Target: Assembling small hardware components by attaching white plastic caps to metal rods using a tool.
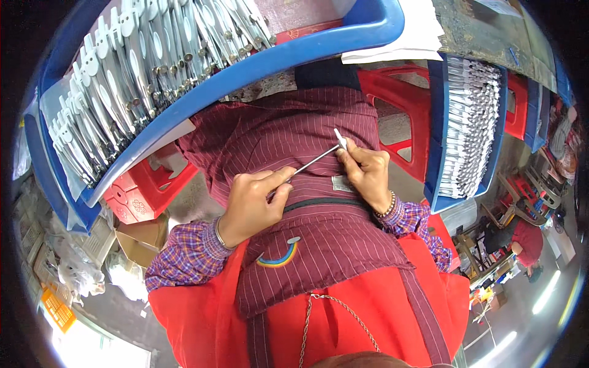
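Note:
A slim metal rod (316, 161) runs slantwise between my two hands, above the lap of the striped maroon apron (264, 132). My left hand (256, 196) pinches its lower left end between thumb and fingers. At the upper right end, my right hand (367, 172) grips a small whitish piece (338, 136) that sticks up past the thumb. The rod meets this piece at an angle. Whether the two are one part or separate, I cannot tell, since my fingers cover the joint.
At the upper left stands a blue bin (245, 69) of silver metal pieces (165, 52) with pale, rounded heads. Another blue bin (439, 110) on the right holds similar stacked pieces (469, 126). Red plastic stools (408, 116), white paper (405, 34) and a cardboard box (140, 239) are nearby. Another person (527, 245) bends at the far right.

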Action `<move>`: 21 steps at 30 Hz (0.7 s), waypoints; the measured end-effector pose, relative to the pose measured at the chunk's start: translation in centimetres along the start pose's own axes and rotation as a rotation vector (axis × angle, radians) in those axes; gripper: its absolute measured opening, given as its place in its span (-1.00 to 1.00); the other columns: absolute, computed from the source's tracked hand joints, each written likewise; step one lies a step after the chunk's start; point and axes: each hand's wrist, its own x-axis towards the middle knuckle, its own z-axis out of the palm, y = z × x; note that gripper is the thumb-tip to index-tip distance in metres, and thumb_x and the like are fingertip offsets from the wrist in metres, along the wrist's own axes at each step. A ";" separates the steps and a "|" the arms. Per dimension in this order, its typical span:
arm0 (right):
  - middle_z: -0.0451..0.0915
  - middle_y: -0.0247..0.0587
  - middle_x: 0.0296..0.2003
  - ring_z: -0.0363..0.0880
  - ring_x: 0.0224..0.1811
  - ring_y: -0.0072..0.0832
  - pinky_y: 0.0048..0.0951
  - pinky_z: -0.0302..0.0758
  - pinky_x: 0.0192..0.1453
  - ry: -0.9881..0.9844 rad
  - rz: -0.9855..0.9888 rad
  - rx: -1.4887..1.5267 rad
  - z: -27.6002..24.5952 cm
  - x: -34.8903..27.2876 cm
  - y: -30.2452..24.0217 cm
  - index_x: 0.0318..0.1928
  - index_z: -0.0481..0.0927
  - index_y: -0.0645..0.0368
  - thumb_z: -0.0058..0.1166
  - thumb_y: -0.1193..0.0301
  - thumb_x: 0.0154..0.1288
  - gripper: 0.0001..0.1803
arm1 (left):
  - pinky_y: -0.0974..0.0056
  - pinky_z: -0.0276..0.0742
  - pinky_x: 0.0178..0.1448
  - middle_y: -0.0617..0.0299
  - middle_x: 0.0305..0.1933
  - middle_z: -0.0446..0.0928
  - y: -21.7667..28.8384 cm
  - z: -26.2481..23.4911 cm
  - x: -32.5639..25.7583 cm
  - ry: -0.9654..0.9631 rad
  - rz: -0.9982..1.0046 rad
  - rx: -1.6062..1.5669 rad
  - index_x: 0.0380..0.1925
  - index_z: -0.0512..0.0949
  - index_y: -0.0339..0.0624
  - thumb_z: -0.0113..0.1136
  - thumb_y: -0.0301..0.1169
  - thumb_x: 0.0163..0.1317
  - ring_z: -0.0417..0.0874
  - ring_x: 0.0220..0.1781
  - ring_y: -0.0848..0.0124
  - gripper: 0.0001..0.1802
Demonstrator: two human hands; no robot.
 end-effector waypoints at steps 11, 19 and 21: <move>0.55 -0.40 -0.28 0.54 -0.37 -0.62 -0.66 0.50 -0.28 0.016 0.518 0.812 -1.2 2.0 -0.9 0.11 0.50 0.36 0.05 0.61 0.29 -0.63 | 0.26 0.52 -0.34 0.05 -0.40 0.59 1.0 -1.7 2.0 0.022 0.036 0.003 -0.18 0.59 -0.25 0.25 -0.47 0.06 0.65 -0.43 0.21 -0.72; 0.49 -0.39 -0.27 0.53 -0.27 -0.64 -0.59 0.53 -0.12 0.003 0.645 1.060 -1.7 2.4 -1.7 -0.10 0.58 0.39 0.06 0.60 0.27 -0.80 | 0.40 0.47 -0.15 0.21 -0.37 0.52 0.0 3.5 4.5 0.096 -0.068 -0.508 -0.11 0.39 -0.25 0.18 -0.55 0.13 0.56 -0.32 0.52 -0.69; 0.50 -0.42 -0.31 0.52 -0.29 -0.66 -0.62 0.49 -0.16 -0.028 0.598 1.023 -1.9 2.3 -1.7 -0.16 0.62 0.37 0.10 0.58 0.26 -0.84 | 0.47 0.43 -0.09 0.29 -0.27 0.47 0.4 4.2 5.2 0.055 -0.080 -0.585 -0.09 0.36 -0.28 0.14 -0.66 0.13 0.48 -0.22 0.59 -0.67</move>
